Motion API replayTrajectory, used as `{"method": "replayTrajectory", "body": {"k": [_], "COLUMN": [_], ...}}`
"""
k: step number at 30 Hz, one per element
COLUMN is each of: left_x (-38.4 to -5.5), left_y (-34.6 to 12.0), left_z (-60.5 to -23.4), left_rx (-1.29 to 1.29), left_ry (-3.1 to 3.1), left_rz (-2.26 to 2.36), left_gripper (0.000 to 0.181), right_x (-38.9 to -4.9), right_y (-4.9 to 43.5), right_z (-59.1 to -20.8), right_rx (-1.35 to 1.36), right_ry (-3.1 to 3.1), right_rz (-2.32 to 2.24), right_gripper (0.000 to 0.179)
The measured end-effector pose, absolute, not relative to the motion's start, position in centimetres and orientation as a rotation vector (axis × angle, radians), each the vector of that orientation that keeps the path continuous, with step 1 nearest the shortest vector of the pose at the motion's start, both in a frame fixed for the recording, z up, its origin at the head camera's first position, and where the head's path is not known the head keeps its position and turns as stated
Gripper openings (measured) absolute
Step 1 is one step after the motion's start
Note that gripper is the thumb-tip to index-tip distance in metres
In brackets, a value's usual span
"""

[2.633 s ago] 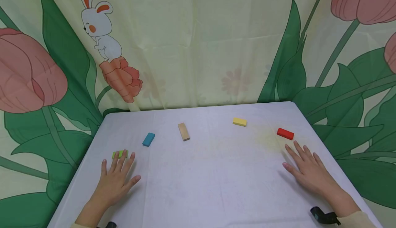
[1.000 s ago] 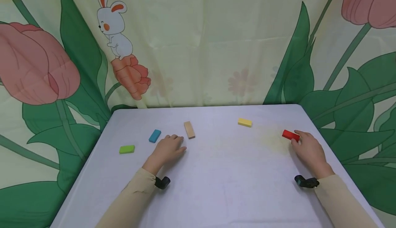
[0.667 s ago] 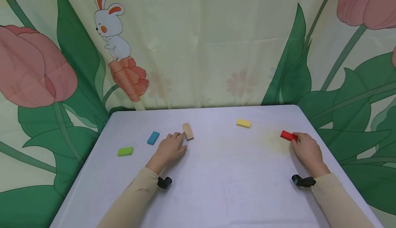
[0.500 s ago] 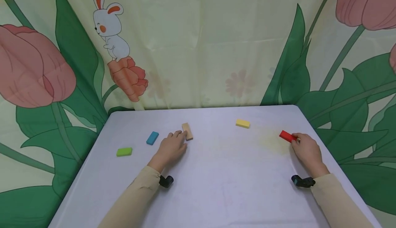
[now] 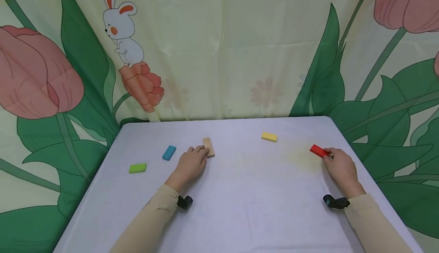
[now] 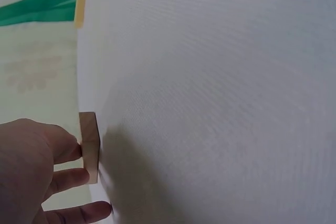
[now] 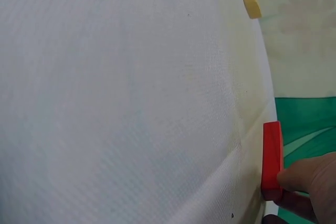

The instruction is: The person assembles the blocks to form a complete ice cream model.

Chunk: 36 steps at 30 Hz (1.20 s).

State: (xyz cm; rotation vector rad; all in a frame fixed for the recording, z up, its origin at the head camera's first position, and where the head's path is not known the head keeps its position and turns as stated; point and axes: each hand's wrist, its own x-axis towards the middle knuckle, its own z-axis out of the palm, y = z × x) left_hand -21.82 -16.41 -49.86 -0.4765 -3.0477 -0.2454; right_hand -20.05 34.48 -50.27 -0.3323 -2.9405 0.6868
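My left hand [image 5: 193, 162] is at the near end of a plain wooden block [image 5: 209, 143] on the white table. In the left wrist view its curled fingers grip the lower part of the wooden block [image 6: 89, 129], one fingertip behind it and another overlapping its face. Far to the right, my right hand [image 5: 341, 167] pinches the right end of a red block [image 5: 317, 151]. The right wrist view shows a thumb against the side of the red block [image 7: 271, 153], with other fingers partly hidden behind it.
On the white table [image 5: 247, 199] a blue block [image 5: 169, 152] and a green block [image 5: 138, 168] lie left of the wooden one. Between the hands, toward the back, is a yellow block [image 5: 269, 136]. A printed curtain [image 5: 219, 55] hangs behind the table.
Both hands have gone from spread fingers to the blocks: the left moved right, off the green block, to the wooden one; the right reached forward to the red one. The wooden block has shifted slightly.
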Motion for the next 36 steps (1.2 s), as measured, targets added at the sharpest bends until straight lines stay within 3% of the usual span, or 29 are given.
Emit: {"method": "replayTrajectory", "body": {"k": [20,31,36], "left_x": [-19.9,-18.0,-17.3], "left_y": [-14.9,-14.3,-13.8], "left_z": [-49.4,-49.5,-49.4], "left_rx": [-0.605,-0.687,-0.691], "left_ry": [-2.966,-2.850,-2.851], "left_rz": [-0.245,-0.236,-0.248], "left_gripper": [0.007,0.010,0.003], "right_x": [-20.1,-19.9,-19.8], "right_y": [34.5,34.5,34.5], "right_z": [-50.3,-50.6,-50.5], "right_rx": [-0.355,-0.333,-0.336], "right_ry": [-2.938,-2.918,-2.909], "right_rz": [0.738,0.730,0.734], "right_gripper": [0.042,0.040,0.040]}}
